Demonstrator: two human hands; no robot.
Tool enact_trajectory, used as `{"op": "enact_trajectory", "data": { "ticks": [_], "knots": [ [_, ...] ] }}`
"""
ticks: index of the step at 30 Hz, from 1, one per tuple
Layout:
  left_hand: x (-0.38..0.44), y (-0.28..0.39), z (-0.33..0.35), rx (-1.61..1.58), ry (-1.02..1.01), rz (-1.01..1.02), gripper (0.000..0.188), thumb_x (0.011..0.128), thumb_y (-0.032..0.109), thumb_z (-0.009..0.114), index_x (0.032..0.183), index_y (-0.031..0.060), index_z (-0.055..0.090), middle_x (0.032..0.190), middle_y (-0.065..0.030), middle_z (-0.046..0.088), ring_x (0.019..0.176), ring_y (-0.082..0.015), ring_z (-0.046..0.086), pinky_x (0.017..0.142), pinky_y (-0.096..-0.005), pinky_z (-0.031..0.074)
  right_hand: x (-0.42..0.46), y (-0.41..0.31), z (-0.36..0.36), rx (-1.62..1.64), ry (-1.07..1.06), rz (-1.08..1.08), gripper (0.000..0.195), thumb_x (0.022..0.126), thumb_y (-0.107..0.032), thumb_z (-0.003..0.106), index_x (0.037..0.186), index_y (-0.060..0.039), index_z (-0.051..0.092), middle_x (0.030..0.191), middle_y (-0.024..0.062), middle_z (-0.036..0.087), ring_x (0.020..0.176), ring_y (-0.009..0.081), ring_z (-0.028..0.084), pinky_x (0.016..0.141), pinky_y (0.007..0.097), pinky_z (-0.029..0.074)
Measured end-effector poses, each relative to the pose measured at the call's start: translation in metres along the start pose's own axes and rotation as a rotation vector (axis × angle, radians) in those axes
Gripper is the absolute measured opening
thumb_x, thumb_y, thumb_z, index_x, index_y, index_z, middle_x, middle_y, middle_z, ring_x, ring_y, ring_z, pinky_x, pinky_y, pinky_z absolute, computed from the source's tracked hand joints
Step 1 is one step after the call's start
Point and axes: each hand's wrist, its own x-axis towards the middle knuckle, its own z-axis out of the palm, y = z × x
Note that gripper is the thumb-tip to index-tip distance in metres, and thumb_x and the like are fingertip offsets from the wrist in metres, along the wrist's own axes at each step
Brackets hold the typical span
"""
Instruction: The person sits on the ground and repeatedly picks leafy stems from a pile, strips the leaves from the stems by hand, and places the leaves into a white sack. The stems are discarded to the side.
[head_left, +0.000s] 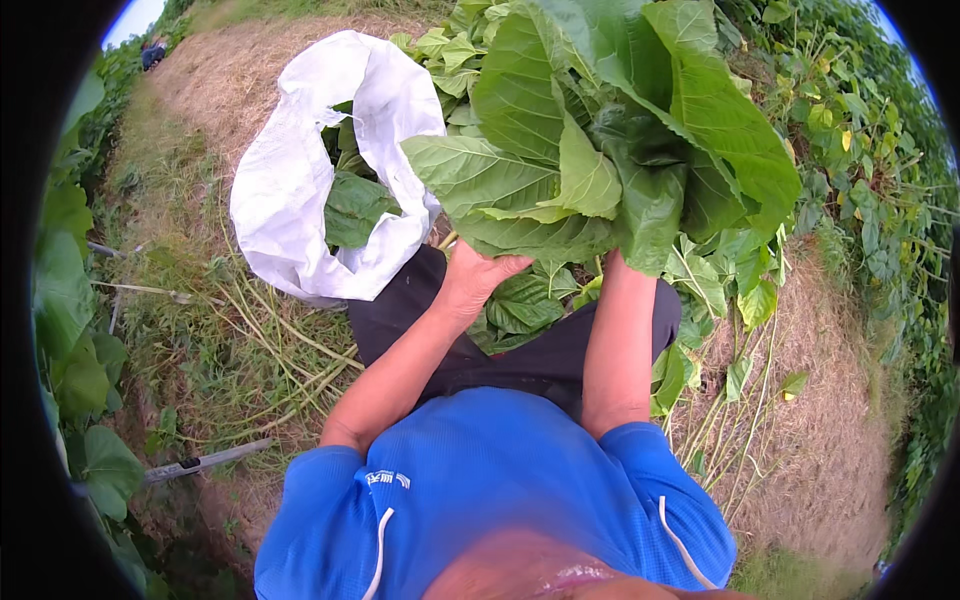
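A big bunch of broad green leaves (570, 172) is raised in front of me, above my knees. My left hand (487, 271) is at its lower left edge, thumb pointing right; the fingers pass out of sight behind the leaves. My right wrist (619, 271) runs up under the bunch, which rests over it; the leaves cover the right hand itself. A white woven sack (262, 202) stands left of the bunch with its mouth spread wide. Inside it lie green leaves (356, 208). More loose leaves (525, 304) lie between my legs.
A heap of leaves (457, 56) lies beyond the sack. Bare stalks (300, 375) are strewn on the grass at left, with leafy stems (742, 405) at right. Leafy plants (862, 172) border the dry-grass strip (217, 67). A distant person (153, 54) is at upper left.
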Motion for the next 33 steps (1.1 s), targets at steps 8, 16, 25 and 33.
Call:
{"op": "enact_trajectory", "data": {
  "ticks": [8, 16, 25, 33],
  "knots": [
    [0.016, -0.045, -0.012, -0.032, -0.018, 0.037, 0.07, 0.081, 0.01, 0.085, 0.14, 0.0038, 0.049, 0.137, -0.0066, 0.056, 0.122, -0.0179, 0.055, 0.104, -0.0365, 0.047, -0.118, 0.002, 0.047, 0.758, 0.23, 0.402, 0.027, 0.092, -0.004, 0.07, 0.118, -0.0025, 0.06, 0.101, 0.0, 0.067, 0.089, 0.0099, 0.063, 0.083, 0.0284, 0.053],
    [0.039, -0.053, -0.028, 0.168, 0.237, 0.245, 0.05, 0.089, 0.015, 0.079, 0.131, 0.0064, 0.053, 0.123, -0.0046, 0.06, 0.108, -0.0157, 0.061, 0.093, -0.0344, 0.054, -0.129, -0.02, 0.053, 0.317, -0.216, 0.181, 0.056, 0.079, -0.004, 0.076, 0.13, 0.0008, 0.055, 0.118, 0.0143, 0.066, 0.103, 0.0303, 0.067, 0.086, 0.0382, 0.054],
    [0.048, -0.002, -0.042, -0.208, 0.243, 0.175, 0.046, 0.086, 0.015, 0.083, 0.124, 0.0043, 0.059, 0.116, -0.0037, 0.065, 0.101, -0.0149, 0.066, 0.088, -0.034, 0.057, -0.106, -0.061, 0.047, 0.111, -0.298, 0.062, 0.05, 0.095, -0.023, 0.065, 0.135, 0.0048, 0.054, 0.118, 0.022, 0.063, 0.103, 0.037, 0.065, 0.088, 0.0414, 0.052],
    [0.033, 0.081, -0.066, -0.068, 0.354, 0.45, 0.045, 0.087, 0.012, 0.082, 0.126, 0.0036, 0.06, 0.117, -0.0034, 0.066, 0.103, -0.015, 0.065, 0.091, -0.0337, 0.056, -0.073, -0.098, 0.074, 0.288, -0.279, 0.118, 0.037, 0.108, -0.031, 0.057, 0.117, 0.003, 0.07, 0.094, 0.0084, 0.068, 0.078, 0.0126, 0.055, 0.073, 0.0257, 0.047]
  ]
}}
